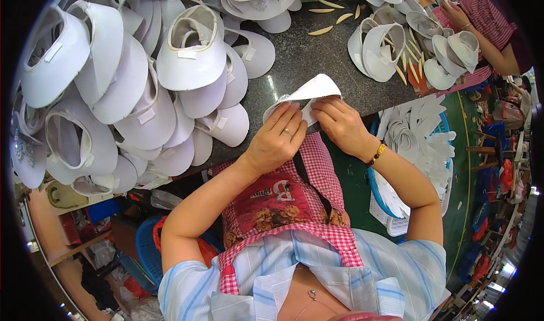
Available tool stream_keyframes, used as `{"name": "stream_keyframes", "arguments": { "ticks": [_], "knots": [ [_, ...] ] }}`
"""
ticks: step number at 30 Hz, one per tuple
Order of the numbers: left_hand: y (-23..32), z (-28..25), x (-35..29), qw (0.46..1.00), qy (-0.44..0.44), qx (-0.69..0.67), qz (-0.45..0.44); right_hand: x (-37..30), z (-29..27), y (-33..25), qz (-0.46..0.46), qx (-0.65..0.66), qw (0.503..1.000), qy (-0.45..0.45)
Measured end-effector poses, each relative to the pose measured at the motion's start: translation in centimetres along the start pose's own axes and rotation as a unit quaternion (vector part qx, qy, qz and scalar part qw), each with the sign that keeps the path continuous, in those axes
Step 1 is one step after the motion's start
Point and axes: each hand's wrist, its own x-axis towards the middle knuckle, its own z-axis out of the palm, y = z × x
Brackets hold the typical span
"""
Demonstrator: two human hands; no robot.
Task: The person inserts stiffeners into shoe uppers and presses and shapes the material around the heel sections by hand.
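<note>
One white sun visor [322, 86], grasped in my left grip [276, 137] and right grip [337, 121] by the surface [303, 54], seemed unfinished; I couldn't tell whether the heaped visors [191, 70] were done.

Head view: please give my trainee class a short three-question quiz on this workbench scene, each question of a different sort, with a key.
1. True or false: the left hand and the right hand are both on the same white visor.

2. Where is the largest heap of white visors?
A) In the blue-rimmed basket
B) On the left part of the dark counter
C) On the person's lap

3. Fill in: the black-and-gold bracelet sits nearer the ____ hand.

Key: 1. True. 2. B. 3. Right.
</note>
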Motion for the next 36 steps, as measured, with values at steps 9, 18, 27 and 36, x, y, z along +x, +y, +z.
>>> {"name": "stream_keyframes", "arguments": {
  "ticks": [9, 18, 27, 36],
  "knots": [
    [-0.6, 0.1, -0.4, 1.0, 0.001, -0.005, -0.009, 0.4, -0.2, -0.2, 0.053, 0.042, 0.998, -0.007],
    [-1.0, 0.0, -0.4, 0.998, -0.029, 0.032, 0.039, -0.1, 0.3, 0.3, -0.047, -0.049, 0.997, -0.041],
    [-1.7, -1.4, -0.3, 0.989, -0.076, 0.067, 0.107, -0.5, -0.7, 0.8, 0.076, 0.119, 0.99, -0.025],
    [-1.6, -2.1, -0.2, 0.978, -0.121, 0.079, 0.153, -1.2, -0.6, 1.0, 0.023, 0.02, 0.998, -0.058]
  ]
}}
